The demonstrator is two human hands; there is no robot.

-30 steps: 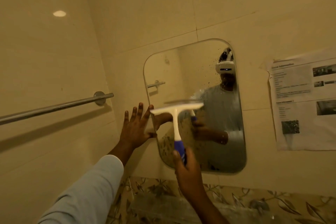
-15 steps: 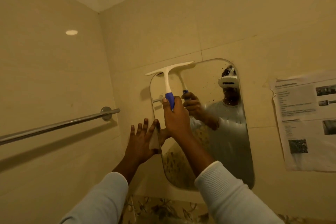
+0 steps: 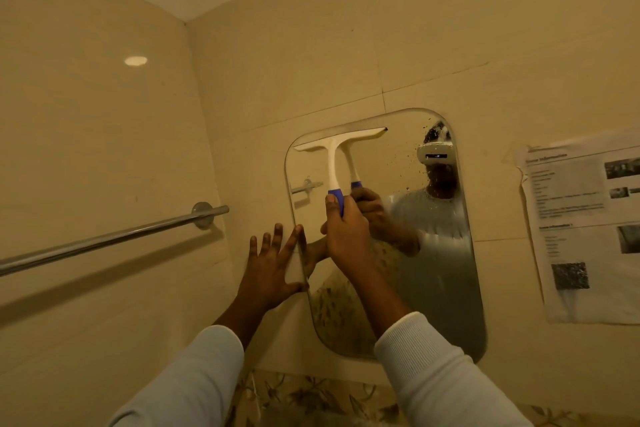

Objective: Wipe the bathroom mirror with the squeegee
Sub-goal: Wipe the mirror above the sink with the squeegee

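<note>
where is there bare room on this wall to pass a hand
Free: the right half of the mirror, from the squeegee blade's end to its right edge; the tile strip between mirror and paper notice; the wall above the towel bar. Crowded: the mirror's left edge, where the left hand lies spread and the right hand grips the squeegee handle.

The only writing in view is on a printed paper sheet (image 3: 585,229) stuck to the tiled wall (image 3: 346,45) just right of the mirror (image 3: 446,288). Its bold heading at the top ends in what looks like "Information"; the word before it is too blurred to read, and so is a second bold heading halfway down. The small lines under both headings, beside the dark photos and above a dark speckled square, are also too blurred to make out.
</note>
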